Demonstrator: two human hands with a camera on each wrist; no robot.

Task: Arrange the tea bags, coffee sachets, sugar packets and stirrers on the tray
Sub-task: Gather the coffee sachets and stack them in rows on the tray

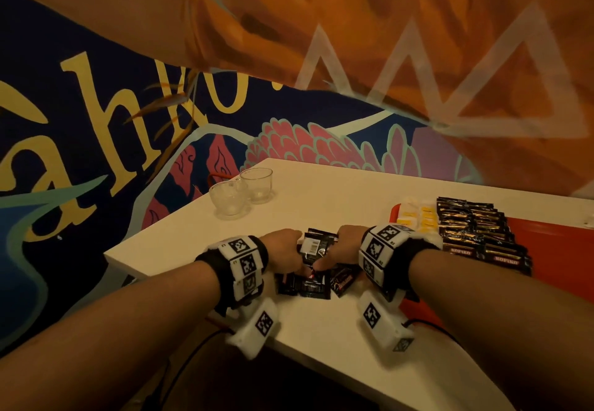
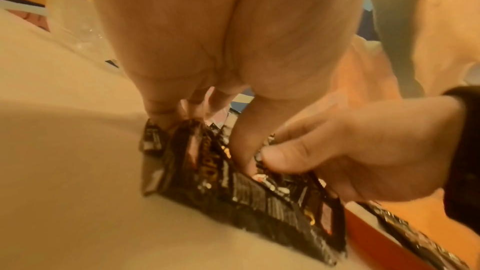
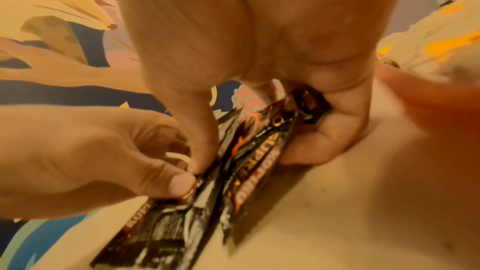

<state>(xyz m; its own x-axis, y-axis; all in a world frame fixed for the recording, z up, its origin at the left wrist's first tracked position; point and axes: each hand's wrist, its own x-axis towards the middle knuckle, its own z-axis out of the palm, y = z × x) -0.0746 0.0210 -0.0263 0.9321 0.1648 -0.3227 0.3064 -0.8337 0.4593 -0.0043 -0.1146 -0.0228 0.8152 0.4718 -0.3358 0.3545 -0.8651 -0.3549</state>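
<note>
From the head view, both hands meet over a loose pile of black sachets [image 1: 308,262] on the table [image 1: 321,330], left of the red tray [image 1: 553,250], where rows of sachets already lie. The left hand [image 1: 284,250] and right hand [image 1: 345,245] pinch the bunch from either side.

The left wrist view shows the left thumb and fingers curled on the sachets' edges [image 2: 233,171].

The right wrist view shows the right hand's fingers [image 3: 319,143] cupping the stack. Squaring the edges against the table before lifting would likely keep them together.

Black wristbands [image 1: 225,266], white marker-printed blocks [image 1: 376,246]
</note>
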